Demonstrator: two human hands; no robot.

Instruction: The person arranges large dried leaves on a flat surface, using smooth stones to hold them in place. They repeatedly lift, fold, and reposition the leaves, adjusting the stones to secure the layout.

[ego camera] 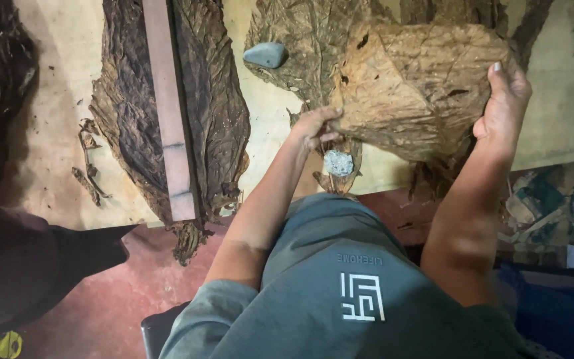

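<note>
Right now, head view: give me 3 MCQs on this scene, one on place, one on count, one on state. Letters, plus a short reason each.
1. Where does the wooden strip lie?
A on the dark leaves
B on the floor
C on the person's lap

2. How many smooth grey-blue stones lie on the board?
A none
B one
C five

3. How is the light brown leaf held?
A by both hands
B by one hand
C not held

Key: 1 A, it crosses the dark leaves. 2 B, one smooth stone. 3 A, left hand and right hand grip its edges.

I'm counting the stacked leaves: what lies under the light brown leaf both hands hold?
Under the light brown leaf, darker leaves show at its edges on the board. How many lie beneath is hidden.
</note>
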